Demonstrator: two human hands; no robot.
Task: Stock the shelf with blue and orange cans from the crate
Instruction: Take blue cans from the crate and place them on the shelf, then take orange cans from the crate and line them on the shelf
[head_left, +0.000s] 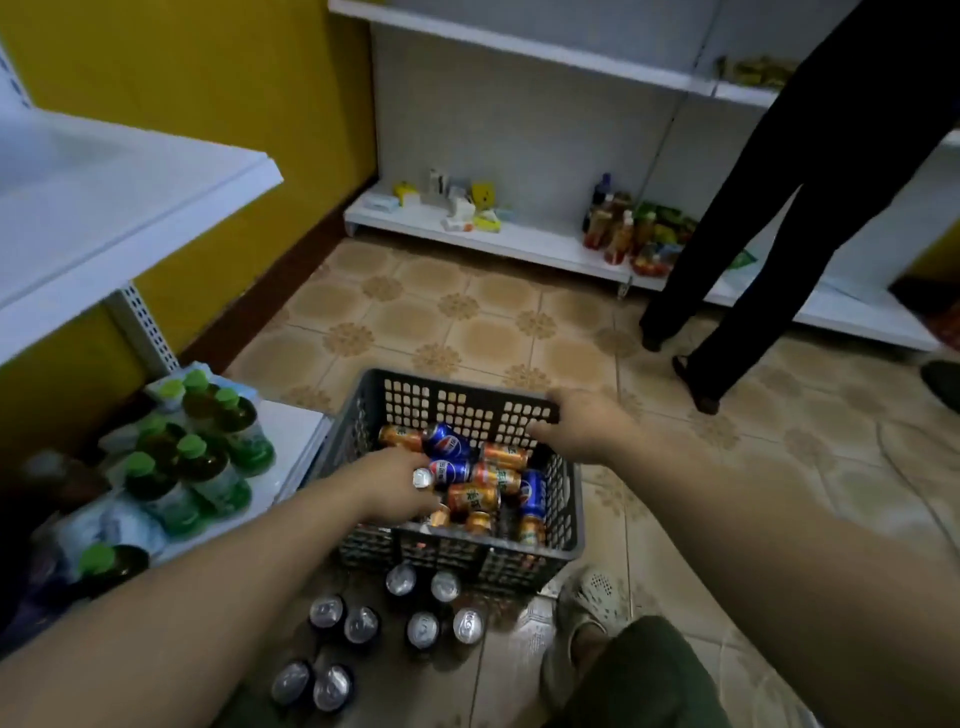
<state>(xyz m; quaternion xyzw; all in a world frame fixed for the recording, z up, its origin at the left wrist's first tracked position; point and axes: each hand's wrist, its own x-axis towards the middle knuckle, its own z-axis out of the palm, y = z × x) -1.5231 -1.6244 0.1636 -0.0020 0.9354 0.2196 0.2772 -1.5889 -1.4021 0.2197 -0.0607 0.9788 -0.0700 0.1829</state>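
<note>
**Hands**
- The left hand (400, 486) reaches down into the dark grey perforated plastic crate (467, 558). Its fingers (423, 501) are bent downward among the cans. It cannot be told whether they are clamped on a can.
- The right hand (584, 421) grips the crate's far right rim, with its fingers (558, 400) curled over the rim.

**Counts**
- Three blue aluminium cans (445, 441) lie on their sides in the crate. Two are just beyond the left fingertips and one is to their right.
- At least seven orange aluminium cans (472, 498) lie in the crate, beyond, right of and nearer than the left fingertips. Some are partly hidden.
- One silver can top (423, 478) shows just beside the left fingers. Its body colour is hidden.
- Eight dark upright cans with silver tops (422, 629) stand in pairs on the floor, nearer than the crate and below the left wrist.
- About seven green-capped brown bottles (208, 467) stand left of the left forearm, on a low white shelf board (291, 431).

**Surface and room**
- The crate rests on beige patterned floor tiles (467, 332).
- A white metal shelf (130, 197) projects well left of the left fingers, against a yellow wall (208, 93).
- A white shelving unit (519, 244) stands well beyond the right fingers and carries small boxes and bottles.
- A second person in black trousers (779, 208) stands beyond and right of the right hand.
- The wearer's beige perforated clog (587, 603) sits beside the crate's near right corner.
</note>
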